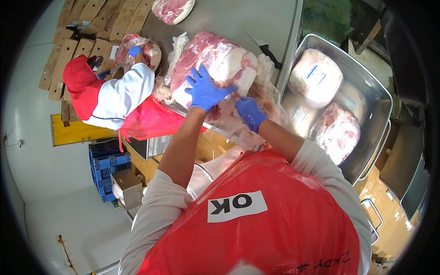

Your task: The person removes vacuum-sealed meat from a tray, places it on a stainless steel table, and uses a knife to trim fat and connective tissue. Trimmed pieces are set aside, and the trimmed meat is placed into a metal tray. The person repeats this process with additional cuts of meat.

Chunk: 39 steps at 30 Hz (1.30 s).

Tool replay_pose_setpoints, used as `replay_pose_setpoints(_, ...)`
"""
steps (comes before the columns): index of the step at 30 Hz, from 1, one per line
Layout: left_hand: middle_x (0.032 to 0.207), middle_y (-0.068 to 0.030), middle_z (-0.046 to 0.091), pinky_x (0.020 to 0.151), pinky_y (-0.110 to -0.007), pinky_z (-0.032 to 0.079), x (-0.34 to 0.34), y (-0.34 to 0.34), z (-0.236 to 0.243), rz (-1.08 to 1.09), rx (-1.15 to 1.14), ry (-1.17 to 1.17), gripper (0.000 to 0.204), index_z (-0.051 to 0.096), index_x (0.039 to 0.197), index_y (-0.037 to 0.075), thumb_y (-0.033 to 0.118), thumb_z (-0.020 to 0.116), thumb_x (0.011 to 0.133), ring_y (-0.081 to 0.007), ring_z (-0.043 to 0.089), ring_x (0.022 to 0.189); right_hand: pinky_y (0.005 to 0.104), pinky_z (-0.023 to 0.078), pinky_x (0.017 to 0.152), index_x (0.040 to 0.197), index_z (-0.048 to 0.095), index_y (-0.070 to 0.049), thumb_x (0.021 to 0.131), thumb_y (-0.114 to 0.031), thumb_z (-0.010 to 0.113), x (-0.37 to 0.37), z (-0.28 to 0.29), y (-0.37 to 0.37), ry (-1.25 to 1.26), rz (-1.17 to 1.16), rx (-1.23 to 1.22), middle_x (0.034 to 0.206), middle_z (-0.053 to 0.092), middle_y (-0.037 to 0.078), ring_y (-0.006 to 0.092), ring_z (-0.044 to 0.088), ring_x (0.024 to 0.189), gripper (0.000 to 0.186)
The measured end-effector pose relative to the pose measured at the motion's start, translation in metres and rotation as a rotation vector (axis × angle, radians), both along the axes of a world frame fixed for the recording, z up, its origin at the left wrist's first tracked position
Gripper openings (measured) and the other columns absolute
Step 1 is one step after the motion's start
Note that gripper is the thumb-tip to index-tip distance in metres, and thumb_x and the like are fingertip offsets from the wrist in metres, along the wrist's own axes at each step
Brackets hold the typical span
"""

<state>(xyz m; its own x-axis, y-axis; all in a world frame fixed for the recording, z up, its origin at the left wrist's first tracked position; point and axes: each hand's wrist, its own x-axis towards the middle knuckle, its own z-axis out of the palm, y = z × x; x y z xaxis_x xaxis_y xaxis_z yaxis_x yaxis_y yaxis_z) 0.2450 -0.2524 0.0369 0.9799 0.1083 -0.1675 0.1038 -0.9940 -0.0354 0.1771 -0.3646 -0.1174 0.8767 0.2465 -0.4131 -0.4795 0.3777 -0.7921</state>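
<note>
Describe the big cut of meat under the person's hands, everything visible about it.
The big cut of raw meat is a bulky slab, pink-red with broad white fat patches, glistening as if wrapped in clear plastic film. It lies on the steel table near its front edge, long axis slanting up-left. The left hand, in a blue glove, lies spread on its near end; the right hand, also gloved, is at the crumpled loose plastic at its lower right.

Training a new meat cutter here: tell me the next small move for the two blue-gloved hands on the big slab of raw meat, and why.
Probably peel the clear plastic wrap further off the big pink-and-white slab of raw meat. The blue-gloved left hand lies flat on the slab, steadying it, while the blue-gloved right hand sits at its near edge where loose wrap bunches. The black-handled knife lies untouched on the steel table.
</note>
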Motion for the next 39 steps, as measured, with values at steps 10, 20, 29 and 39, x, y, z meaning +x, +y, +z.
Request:
replay_pose_setpoints(10,0.127,-0.0266,0.059,0.097,-0.056,0.044,-0.083,0.001,-0.051,-0.526,-0.418,-0.589,0.040,0.064,0.116,0.002,0.034,0.066,0.093,-0.0449,0.057,0.117,0.0406,0.051,0.070,0.092,0.066,0.001,0.094,-0.022,0.056,-0.008,-0.017,-0.024,-0.309,0.102,-0.490,0.077,0.067,0.015,0.0265,0.066,0.074,0.025)
replay_pose_setpoints(20,0.111,-0.0134,0.069,0.089,-0.036,0.054,-0.083,0.016,-0.141,0.689,-1.965,0.300,0.020,0.065,0.109,0.001,0.018,0.060,0.098,-0.0268,0.066,0.101,0.0465,0.050,0.076,0.107,0.065,-0.003,0.089,-0.017,0.057,-0.047,0.014,-0.023,-0.567,0.173,-0.749,0.087,0.065,0.024,0.0408,0.065,0.084,0.024)
replay_pose_setpoints(29,0.079,-0.0042,0.058,0.066,-0.034,0.049,-0.077,0.012,-0.161,0.732,-1.901,0.202,0.017,0.060,0.092,0.005,0.020,0.054,0.098,-0.0183,0.056,0.068,0.0475,0.048,0.085,0.117,0.066,-0.008,0.084,-0.006,0.062,-0.052,-0.004,-0.030,-0.821,0.323,-0.846,0.094,0.065,0.021,0.0399,0.062,0.090,0.033)
replay_pose_setpoints(39,0.074,-0.0012,0.055,0.062,-0.028,0.043,-0.091,0.068,-0.119,0.518,-1.373,0.196,0.024,0.068,0.097,0.004,0.022,0.053,0.097,-0.0116,0.050,0.066,0.0483,0.038,0.109,0.134,0.057,-0.005,0.078,-0.038,0.077,-0.060,0.030,-0.049,-1.044,0.477,-1.285,0.136,0.052,0.021,0.0416,0.048,0.126,0.068)
